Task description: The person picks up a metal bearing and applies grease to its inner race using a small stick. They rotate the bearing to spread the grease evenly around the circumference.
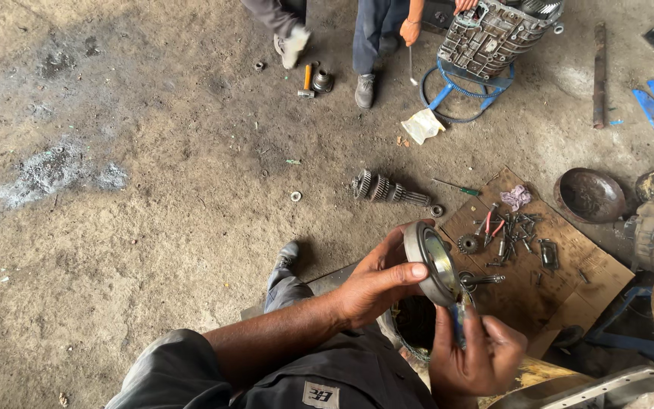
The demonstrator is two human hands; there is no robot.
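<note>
Dirt floor (153, 189) bears gear shaft (387, 189), cardboard (562, 273), pan (590, 195).

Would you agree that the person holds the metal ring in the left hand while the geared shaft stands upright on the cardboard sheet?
Not quite: in the head view the geared shaft lies on its side on the concrete floor, beside the cardboard sheet. The left hand does hold the metal ring.
</note>
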